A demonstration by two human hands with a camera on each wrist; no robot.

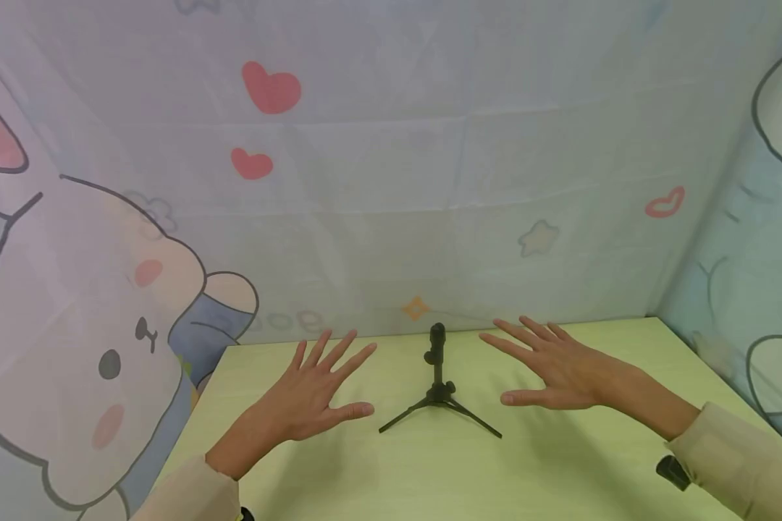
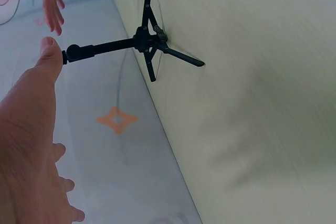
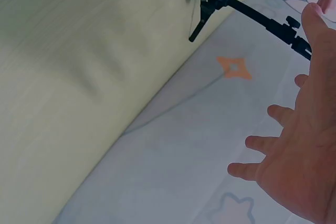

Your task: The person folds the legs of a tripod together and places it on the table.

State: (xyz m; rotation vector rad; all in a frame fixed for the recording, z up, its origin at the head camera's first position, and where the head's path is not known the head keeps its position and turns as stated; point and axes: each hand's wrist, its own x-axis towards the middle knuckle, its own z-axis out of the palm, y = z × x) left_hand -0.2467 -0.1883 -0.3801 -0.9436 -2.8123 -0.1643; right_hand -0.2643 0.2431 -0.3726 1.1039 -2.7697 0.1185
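Observation:
A small black tripod stand (image 1: 438,391) stands upright on the pale yellow-green table (image 1: 430,477), its legs spread and its short post pointing up. To its left my left hand (image 1: 313,394) hovers over the table, palm down, fingers straight and spread. My right hand (image 1: 557,369) is held the same way on the other side, its thumb toward the stand. Neither hand touches the stand. Both wrist views show the stand beyond the thumb, with the left hand (image 2: 31,114) and the right hand (image 3: 299,129) holding nothing.
Behind the table hangs a pale cloth backdrop (image 1: 391,239) printed with hearts, stars and a large cartoon rabbit (image 1: 72,347). Another printed cloth (image 1: 756,239) borders the right side. Shadows of both hands fall on the tabletop.

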